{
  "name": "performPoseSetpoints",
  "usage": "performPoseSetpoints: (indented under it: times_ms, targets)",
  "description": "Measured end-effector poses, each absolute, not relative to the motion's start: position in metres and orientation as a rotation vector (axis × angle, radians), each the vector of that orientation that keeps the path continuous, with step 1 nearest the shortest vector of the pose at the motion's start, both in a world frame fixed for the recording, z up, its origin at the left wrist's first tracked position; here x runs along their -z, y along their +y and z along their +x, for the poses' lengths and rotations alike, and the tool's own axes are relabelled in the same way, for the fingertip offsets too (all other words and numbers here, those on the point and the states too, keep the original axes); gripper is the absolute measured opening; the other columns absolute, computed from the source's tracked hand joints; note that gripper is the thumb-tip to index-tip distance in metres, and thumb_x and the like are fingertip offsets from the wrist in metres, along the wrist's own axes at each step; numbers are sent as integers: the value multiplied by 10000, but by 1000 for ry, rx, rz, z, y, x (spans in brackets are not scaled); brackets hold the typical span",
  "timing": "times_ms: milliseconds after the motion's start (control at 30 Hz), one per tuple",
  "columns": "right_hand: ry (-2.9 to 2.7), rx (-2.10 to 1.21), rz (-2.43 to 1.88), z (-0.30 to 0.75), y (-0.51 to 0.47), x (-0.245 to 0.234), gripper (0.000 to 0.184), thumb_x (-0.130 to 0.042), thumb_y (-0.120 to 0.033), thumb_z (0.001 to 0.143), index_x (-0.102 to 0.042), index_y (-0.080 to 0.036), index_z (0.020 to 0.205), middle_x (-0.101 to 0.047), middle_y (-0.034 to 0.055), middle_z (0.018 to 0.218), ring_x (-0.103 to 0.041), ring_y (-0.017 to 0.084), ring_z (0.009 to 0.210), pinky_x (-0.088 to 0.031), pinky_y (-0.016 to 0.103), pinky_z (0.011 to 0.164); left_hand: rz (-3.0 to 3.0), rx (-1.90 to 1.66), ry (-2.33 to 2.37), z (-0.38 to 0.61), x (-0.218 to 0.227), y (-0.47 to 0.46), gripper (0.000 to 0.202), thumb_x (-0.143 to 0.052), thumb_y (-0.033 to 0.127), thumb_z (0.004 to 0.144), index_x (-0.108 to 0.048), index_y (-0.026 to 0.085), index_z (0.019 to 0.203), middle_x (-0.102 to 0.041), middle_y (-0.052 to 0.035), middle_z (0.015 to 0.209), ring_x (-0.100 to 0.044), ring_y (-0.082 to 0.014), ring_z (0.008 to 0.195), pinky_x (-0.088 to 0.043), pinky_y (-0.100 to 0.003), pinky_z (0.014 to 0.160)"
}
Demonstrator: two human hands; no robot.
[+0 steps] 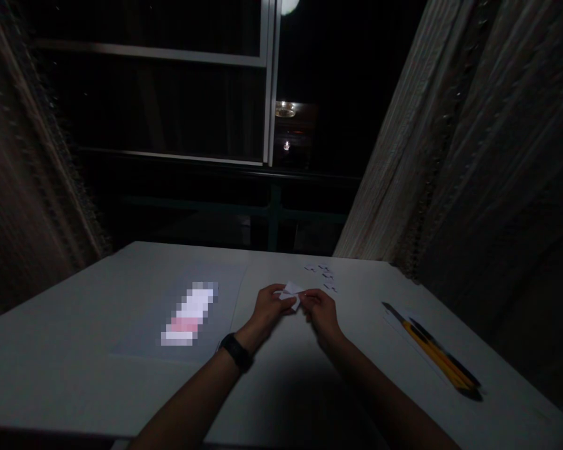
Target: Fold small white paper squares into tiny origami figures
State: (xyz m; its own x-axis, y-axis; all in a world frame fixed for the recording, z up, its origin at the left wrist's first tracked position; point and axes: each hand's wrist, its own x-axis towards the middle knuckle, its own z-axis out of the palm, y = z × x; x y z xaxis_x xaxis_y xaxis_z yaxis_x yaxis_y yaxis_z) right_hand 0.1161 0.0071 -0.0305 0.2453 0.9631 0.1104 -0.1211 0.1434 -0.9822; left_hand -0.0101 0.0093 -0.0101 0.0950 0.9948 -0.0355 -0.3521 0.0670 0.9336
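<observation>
A small folded piece of white paper (291, 289) is held up between my two hands, a little above the white table. My left hand (268, 310), with a dark watch (236, 352) on its wrist, pinches the paper from the left side. My right hand (321, 311) has its fingertips closed on the paper's right edge. Beyond the right hand, several small white paper pieces (327, 276) with dark marks lie on the table. The exact folds of the held paper are too small to make out.
A blurred-out bright rectangle (187, 315) lies on a large pale sheet (136, 344) at the left. On the right rest a yellow box cutter (434, 350) and a dark pen (445, 353). Curtains (403, 125) flank a dark window behind the white table (51, 375).
</observation>
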Motion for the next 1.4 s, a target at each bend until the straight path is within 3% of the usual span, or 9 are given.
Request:
performPoseSetpoints:
  times_ms: [133, 233, 333, 667, 933, 1167, 1400]
  targets:
    - [-1106, -896, -1163, 119, 9, 32, 183, -682, -329, 593, -608, -180, 668, -563, -12, 529, -469, 123, 458, -341, 238, 427, 912, -1265, 907, -12, 9, 10, 403, -768, 114, 504, -585, 97, 863, -652, -71, 717, -615, -139, 585, -518, -250, 562]
    - [-1224, -685, -1147, 121, 8, 29, 106, -680, -274, 610, -623, -191, 642, -613, 28, 684, -551, 173, 650, -417, 284, 602, 886, -1251, 902, -13, 10, 11, 375, -758, 100, 509, -585, 102, 842, -652, -74, 733, -621, -149, 614, -522, -252, 571]
    - [-1337, -461, -1083, 122, 6, 25, 63, -666, -241, 630, -619, -207, 606, -602, 44, 841, -547, 192, 813, -414, 302, 730, 868, -1223, 893, -15, 10, 12, 339, -745, 93, 525, -580, 108, 821, -651, -78, 748, -626, -160, 643, -527, -254, 572]
    - [-1435, -338, -1139, 123, 6, 28, 68, -618, -244, 681, -605, -190, 642, -542, 2, 699, -508, 153, 648, -405, 277, 614, 846, -1232, 912, -14, 8, 9, 385, -736, 38, 504, -569, 112, 843, -646, -79, 770, -622, -160, 640, -533, -268, 573]
    - [-1552, -278, -939, 124, 8, 24, 84, -608, -181, 706, -609, -195, 623, -556, 15, 748, -544, 156, 717, -439, 288, 653, 781, -1151, 840, -22, 6, 15, 337, -715, 16, 481, -591, 106, 781, -642, -69, 761, -612, -174, 711, -516, -276, 620]
    - [-1843, 147, -789, 134, 5, 20, 208, -515, -67, 742, -659, -214, 765, -639, 39, 797, -541, 183, 768, -445, 337, 692, 776, -1087, 780, -25, 3, 15, 315, -702, 22, 505, -612, 99, 797, -637, -60, 771, -605, -152, 705, -498, -246, 633]
    - [-1821, 146, -770, 132, 3, 19, 231, -506, -71, 761, -664, -218, 843, -674, 29, 779, -558, 175, 732, -472, 331, 666, 804, -1089, 794, -25, 1, 12, 285, -716, 59, 529, -612, 97, 792, -643, -79, 807, -617, -174, 743, -508, -273, 673]
